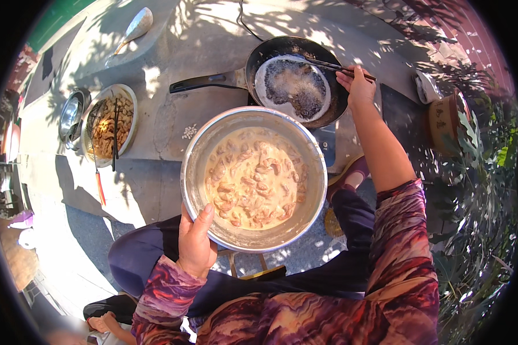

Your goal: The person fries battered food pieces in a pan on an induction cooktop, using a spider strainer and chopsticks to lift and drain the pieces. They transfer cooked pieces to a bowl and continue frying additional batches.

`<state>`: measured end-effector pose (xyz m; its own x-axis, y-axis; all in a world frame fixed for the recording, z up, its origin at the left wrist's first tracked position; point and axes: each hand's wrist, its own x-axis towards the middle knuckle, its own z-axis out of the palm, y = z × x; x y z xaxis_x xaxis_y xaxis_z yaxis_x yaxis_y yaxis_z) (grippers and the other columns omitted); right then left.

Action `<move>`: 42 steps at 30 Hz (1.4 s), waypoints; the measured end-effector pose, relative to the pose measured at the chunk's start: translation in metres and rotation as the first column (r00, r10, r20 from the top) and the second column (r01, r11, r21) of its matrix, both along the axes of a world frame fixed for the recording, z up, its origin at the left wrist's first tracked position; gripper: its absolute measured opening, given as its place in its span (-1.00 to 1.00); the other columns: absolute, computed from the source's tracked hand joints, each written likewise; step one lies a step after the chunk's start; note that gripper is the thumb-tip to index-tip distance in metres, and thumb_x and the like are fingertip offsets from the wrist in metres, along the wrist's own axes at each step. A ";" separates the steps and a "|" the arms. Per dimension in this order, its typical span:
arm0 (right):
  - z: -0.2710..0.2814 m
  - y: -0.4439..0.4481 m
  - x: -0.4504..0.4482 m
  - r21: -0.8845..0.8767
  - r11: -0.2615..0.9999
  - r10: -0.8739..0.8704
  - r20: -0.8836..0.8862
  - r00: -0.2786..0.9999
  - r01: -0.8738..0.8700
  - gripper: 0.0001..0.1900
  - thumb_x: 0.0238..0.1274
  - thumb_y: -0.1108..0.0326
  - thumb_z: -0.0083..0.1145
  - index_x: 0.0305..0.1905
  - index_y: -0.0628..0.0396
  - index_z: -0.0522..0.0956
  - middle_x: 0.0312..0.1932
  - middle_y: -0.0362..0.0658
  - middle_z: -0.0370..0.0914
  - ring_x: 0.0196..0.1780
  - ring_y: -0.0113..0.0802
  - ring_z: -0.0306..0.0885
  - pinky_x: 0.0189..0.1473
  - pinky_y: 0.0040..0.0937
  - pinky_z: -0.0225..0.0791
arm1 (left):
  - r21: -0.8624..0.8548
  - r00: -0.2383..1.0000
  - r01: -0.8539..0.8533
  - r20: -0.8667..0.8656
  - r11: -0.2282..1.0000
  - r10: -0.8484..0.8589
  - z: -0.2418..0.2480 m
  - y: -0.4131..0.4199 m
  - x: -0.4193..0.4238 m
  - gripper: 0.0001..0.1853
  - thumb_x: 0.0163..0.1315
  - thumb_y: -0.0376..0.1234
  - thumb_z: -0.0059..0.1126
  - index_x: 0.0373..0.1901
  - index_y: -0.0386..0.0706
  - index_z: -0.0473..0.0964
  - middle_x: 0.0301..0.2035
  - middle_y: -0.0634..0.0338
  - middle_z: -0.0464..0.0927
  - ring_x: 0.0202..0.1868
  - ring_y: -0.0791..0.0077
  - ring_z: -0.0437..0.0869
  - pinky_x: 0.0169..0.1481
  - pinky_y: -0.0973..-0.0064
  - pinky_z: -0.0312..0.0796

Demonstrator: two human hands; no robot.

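My left hand [198, 241] grips the near left rim of a metal bowl [315, 172], thumb over the edge. Inside the bowl, battered pieces [254, 181], probably meat, lie in a pale, wet batter. Between the fingers of my right hand [359, 86] is a pair of dark chopsticks [328, 65]. Their tips reach into a black frying pan [341, 101], by the far edge of the foaming hot oil [291, 86]. The foam hides what is in the oil. The pan's handle [207, 82] points left. Below it, partly hidden by the bowl, is an induction cooker [326, 142].
At left, a white basin [131, 142] holds fried pieces, a wire skimmer [94, 129] and chopsticks [116, 133]. Metal bowls [71, 116] stand beside it. A ladle-like scoop [139, 23] lies farther back. A plant pot [442, 123] and leafy plants line the right. Another person's hands [105, 323] show lower left.
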<state>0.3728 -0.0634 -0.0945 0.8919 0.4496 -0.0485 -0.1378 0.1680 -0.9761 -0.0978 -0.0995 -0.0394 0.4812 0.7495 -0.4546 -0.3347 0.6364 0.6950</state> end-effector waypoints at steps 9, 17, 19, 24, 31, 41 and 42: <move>0.127 -0.097 -0.074 0.151 0.876 0.428 0.197 0.882 -0.459 -0.68 0.48 0.23 -0.17 -0.16 0.30 0.50 -0.28 0.07 0.59 -0.30 -0.17 0.65 -0.22 -0.25 0.58 | 0.037 0.995 0.022 0.097 0.999 -0.026 0.006 -0.001 0.003 -0.52 0.39 -0.35 -0.07 0.31 -0.26 0.18 0.15 0.03 0.41 0.17 0.27 0.48 0.25 0.31 0.38; 0.158 -0.149 -0.163 0.022 0.837 0.538 0.157 0.828 -0.547 -0.73 0.46 0.28 -0.13 -0.18 0.28 0.51 -0.28 -0.01 0.56 -0.35 -0.22 0.64 -0.23 -0.32 0.60 | 0.110 0.981 -0.028 0.194 0.994 0.006 0.008 -0.006 0.002 -0.60 0.38 -0.44 -0.07 0.23 -0.23 0.21 0.10 0.04 0.43 0.11 0.33 0.52 0.21 0.34 0.43; 0.155 -0.148 -0.170 -0.013 0.834 0.548 0.138 0.825 -0.552 -0.72 0.45 0.27 -0.11 -0.18 0.29 0.50 -0.30 -0.01 0.56 -0.35 -0.23 0.64 -0.22 -0.32 0.59 | 0.114 0.984 -0.029 0.180 0.993 0.008 0.005 -0.006 0.000 -0.60 0.37 -0.44 -0.07 0.23 -0.23 0.22 0.09 0.05 0.43 0.11 0.33 0.52 0.20 0.34 0.43; 0.149 -0.136 -0.181 -0.063 0.836 0.548 0.120 0.828 -0.545 -0.72 0.44 0.25 -0.08 -0.19 0.30 0.50 -0.33 0.01 0.58 -0.35 -0.25 0.64 -0.21 -0.32 0.58 | 0.101 0.981 -0.032 0.195 0.994 0.012 0.006 -0.009 -0.001 -0.61 0.37 -0.44 -0.05 0.22 -0.23 0.24 0.09 0.05 0.44 0.10 0.33 0.53 0.19 0.35 0.43; 0.133 -0.127 -0.178 0.016 0.826 0.562 0.034 0.826 -0.563 -0.70 0.47 0.25 -0.14 -0.21 0.29 0.49 -0.32 0.05 0.60 -0.33 -0.20 0.66 -0.21 -0.27 0.58 | 0.101 0.980 -0.008 0.198 0.995 -0.012 0.005 -0.007 -0.003 -0.60 0.36 -0.45 -0.04 0.22 -0.24 0.24 0.07 0.06 0.46 0.08 0.35 0.54 0.17 0.37 0.44; 0.136 -0.140 -0.142 0.272 0.823 0.524 -0.023 0.852 -0.499 -0.71 0.49 0.27 -0.20 -0.25 0.24 0.48 -0.28 0.05 0.58 -0.33 -0.14 0.66 -0.23 -0.18 0.59 | 0.094 0.981 -0.012 0.192 0.995 -0.006 0.001 -0.006 -0.002 -0.60 0.37 -0.46 -0.05 0.22 -0.24 0.24 0.08 0.07 0.45 0.08 0.37 0.54 0.18 0.38 0.43; 0.138 -0.142 -0.137 0.274 0.837 0.497 -0.019 0.867 -0.474 -0.71 0.49 0.27 -0.20 -0.24 0.24 0.48 -0.29 0.05 0.58 -0.33 -0.14 0.66 -0.22 -0.17 0.58 | 0.091 0.982 -0.015 0.188 0.996 -0.003 0.001 -0.006 -0.001 -0.60 0.37 -0.46 -0.05 0.23 -0.24 0.24 0.08 0.07 0.45 0.08 0.37 0.53 0.18 0.38 0.43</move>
<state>0.2354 -0.2054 0.0432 0.5534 0.8308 0.0593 -0.3480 0.2953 -0.8897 -0.0984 -0.1053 -0.0387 0.5469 0.7870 -0.2856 -0.4683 0.5704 0.6748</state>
